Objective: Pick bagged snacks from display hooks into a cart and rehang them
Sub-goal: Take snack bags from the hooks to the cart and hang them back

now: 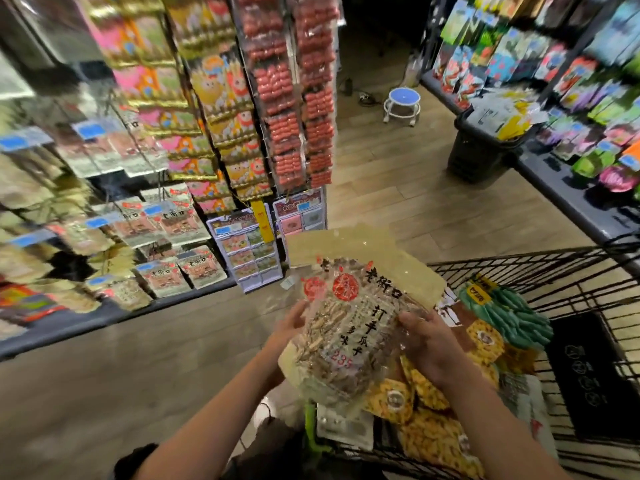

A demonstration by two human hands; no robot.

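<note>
Where the wood-plank floor [391, 188] opens into an aisle, snack displays stand on both sides: at left a hook rack [145, 140] crowded with hanging bags, blurred in places, with strips of red sausage packs [294, 109] beside it, and at right a dark shelf [568, 188] of coloured bags. A blue-topped stool [403, 102] on castors stands far down the aisle, and a black basket [485, 147] sits on the floor by the right shelf. A black wire cart [561, 282] fills the lower right, holding yellow patterned snack bags [429, 431] and a pack of green sausages [512, 317].

Both forearms reach forward from the bottom edge. The left hand [289, 327] cups the left edge of a large clear bag of sunflower seeds [349, 327], fingers curled behind it. The right hand [431, 344] clamps the right edge, thumb on the front. The seed bag, printed with black characters and a red seal, is held tilted, above the cart's near-left corner and clear of the hooks.
</note>
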